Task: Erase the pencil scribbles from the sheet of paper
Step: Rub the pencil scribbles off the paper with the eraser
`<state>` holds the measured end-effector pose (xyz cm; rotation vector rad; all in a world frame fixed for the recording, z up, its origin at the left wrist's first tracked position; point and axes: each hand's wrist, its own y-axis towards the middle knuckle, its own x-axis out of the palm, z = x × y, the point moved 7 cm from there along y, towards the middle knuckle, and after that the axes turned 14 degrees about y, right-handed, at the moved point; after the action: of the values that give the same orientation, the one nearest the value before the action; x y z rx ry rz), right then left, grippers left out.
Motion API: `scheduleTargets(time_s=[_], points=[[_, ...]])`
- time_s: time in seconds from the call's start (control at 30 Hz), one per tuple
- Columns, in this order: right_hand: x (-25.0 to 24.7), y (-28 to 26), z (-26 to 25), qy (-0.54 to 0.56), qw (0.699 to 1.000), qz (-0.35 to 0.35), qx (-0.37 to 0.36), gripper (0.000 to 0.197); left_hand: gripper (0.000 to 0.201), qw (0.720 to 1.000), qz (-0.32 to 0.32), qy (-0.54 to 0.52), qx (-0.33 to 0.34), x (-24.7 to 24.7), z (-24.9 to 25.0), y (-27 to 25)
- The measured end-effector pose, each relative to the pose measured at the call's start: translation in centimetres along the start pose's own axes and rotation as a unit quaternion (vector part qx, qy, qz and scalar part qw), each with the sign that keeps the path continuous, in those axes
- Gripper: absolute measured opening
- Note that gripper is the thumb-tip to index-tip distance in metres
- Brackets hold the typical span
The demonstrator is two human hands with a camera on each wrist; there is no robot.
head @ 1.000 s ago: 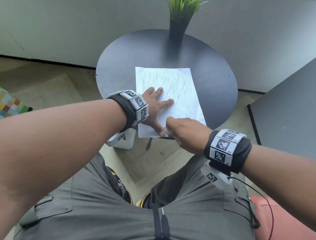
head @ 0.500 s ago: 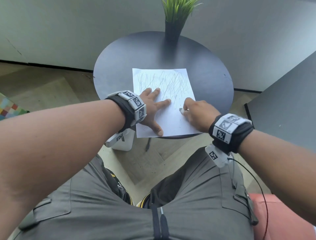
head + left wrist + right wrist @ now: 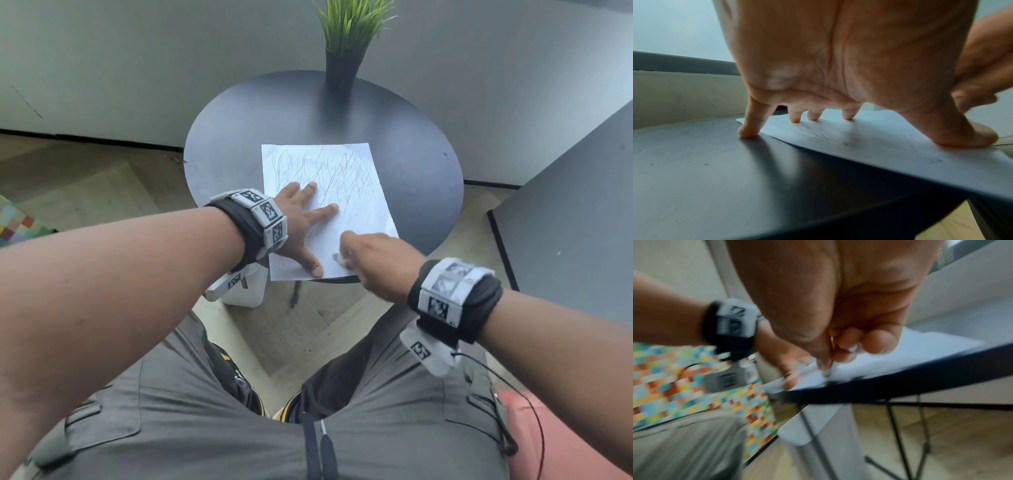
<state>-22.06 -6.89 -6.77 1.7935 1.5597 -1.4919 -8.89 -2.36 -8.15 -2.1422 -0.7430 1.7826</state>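
Observation:
A white sheet of paper [image 3: 342,178] covered in grey pencil scribbles lies on the round dark table [image 3: 239,137]. My left hand [image 3: 301,219] lies spread flat on the sheet's left half, fingertips [image 3: 795,119] and thumb pressing the sheet of paper [image 3: 879,134]. My right hand [image 3: 370,257] is at the sheet's near edge, pinching a small pale eraser [image 3: 337,257] whose tip touches the paper. In the blurred right wrist view the eraser [image 3: 828,372] shows between thumb and curled fingers [image 3: 879,342]. The lower part of the sheet looks fainter than the top.
A dark vase with green grass [image 3: 342,68] stands at the table's far edge. A white bin [image 3: 246,291] sits under the table on the left. A dark cabinet [image 3: 575,205] is at right, a colourful checked cushion [image 3: 17,229] at left.
My right hand with the eraser swung from the sheet's near edge up to its right middle, then back down to the near edge. The left hand stayed pressed on the paper.

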Motion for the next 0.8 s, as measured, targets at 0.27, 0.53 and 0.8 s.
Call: scheduleTargets(time_s=[0.27,0.53,0.8], points=[[-3.4,0.9,7.5,0.1,0.986,0.058,0.122,0.029,0.123,0.997,0.037,-0.058,-0.019,2.4,-2.1,-0.5],[-1.0,1.9,1.2,0.114,0.991,0.012,0.065,0.023,0.129,0.996,0.029,-0.072,-0.031,3.0,-1.6,-0.5],[-2.7,3.3,1.2,0.072,0.993,0.051,0.08,0.025,0.129,0.998,0.017,-0.058,-0.035,2.3,-1.5,-0.1]])
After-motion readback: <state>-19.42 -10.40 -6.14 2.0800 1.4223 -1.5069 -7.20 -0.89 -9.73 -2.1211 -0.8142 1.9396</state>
